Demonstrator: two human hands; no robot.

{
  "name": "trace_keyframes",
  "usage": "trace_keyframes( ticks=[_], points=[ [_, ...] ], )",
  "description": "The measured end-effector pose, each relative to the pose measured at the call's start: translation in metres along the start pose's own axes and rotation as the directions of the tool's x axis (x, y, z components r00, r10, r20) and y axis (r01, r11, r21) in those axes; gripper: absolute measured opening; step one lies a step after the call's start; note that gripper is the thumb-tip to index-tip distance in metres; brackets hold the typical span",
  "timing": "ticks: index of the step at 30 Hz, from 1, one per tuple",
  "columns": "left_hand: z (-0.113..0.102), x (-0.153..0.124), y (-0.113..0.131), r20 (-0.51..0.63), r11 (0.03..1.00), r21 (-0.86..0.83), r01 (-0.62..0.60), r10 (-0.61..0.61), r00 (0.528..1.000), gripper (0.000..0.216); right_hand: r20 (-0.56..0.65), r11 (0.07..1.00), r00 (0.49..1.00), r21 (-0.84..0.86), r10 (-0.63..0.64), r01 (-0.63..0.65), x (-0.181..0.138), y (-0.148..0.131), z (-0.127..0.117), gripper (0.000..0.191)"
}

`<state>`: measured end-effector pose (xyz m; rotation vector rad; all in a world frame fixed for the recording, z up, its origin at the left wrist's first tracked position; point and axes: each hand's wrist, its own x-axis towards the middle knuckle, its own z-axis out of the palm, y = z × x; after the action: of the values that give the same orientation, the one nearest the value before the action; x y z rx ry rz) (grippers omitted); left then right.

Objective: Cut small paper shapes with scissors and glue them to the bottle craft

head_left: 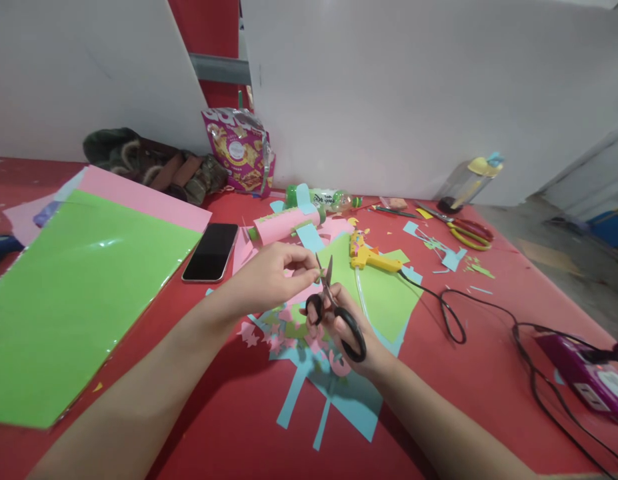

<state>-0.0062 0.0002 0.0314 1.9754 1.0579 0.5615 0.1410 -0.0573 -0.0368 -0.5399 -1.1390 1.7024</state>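
My right hand [346, 320] grips a pair of black-handled scissors [333, 303], their blades parted and pointing away from me. Between the thumb and fingers of my left hand [283, 273] is a small green piece of paper [322, 273], close against the blades. Beneath both hands lie pink and green paper cutouts [276, 337], some star-shaped, over light blue paper [359, 400]. A yellow glue gun [376, 259] rests on a green sheet [389, 313] just beyond my right hand. Behind my left hand lies a pink paper roll [286, 224].
A black phone [211, 252] and large green sheets [93, 287] lie left. At the back are a snack bag [241, 153] and a green bottle [323, 199]. Red and yellow scissors [469, 232] sit at right; the cord [483, 303] runs toward a purple power strip [583, 377].
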Motion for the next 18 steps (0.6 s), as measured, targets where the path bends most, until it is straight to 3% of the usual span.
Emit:
trace_keyframes(
  ticks=[18],
  points=[
    [-0.0068, -0.0013, 0.0025, 0.012, 0.989, 0.144, 0.041, -0.043, 0.999, 0.021, 0.007, 0.998, 0.999, -0.04, 0.052, -0.052, 0.0011, -0.0015, 0.0003, 0.034]
  ],
)
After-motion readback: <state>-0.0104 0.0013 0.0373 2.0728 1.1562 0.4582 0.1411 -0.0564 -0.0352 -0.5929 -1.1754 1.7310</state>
